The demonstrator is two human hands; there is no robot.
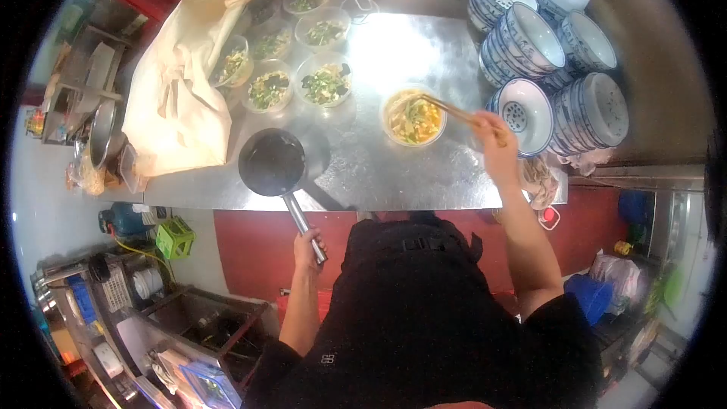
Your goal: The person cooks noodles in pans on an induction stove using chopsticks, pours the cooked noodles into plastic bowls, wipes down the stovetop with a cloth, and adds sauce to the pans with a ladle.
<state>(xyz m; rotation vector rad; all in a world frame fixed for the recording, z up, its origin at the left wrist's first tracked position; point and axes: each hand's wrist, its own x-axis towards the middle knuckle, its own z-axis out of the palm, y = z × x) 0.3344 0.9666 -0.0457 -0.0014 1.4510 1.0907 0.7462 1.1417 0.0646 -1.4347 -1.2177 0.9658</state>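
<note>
My left hand (307, 248) is wrapped round the metal handle of a dark pan (273, 162), which I hold over the front edge of the steel table. In my right hand (496, 142) is a pair of chopsticks (447, 108). Their tips reach into a round plastic bowl (414, 117) of noodles with egg and greens. Just beyond my right hand, a blue-and-white bowl (528, 115) lies tilted with its inside facing me. Whether the pan has anything in it is too dark to tell.
Several clear containers of chopped greens (324, 80) stand at the back left, beside a cream cloth (185, 83). Stacks of blue-and-white bowls (530, 38) fill the right end of the steel table (356, 174). A crumpled rag (539, 180) lies near the right front corner.
</note>
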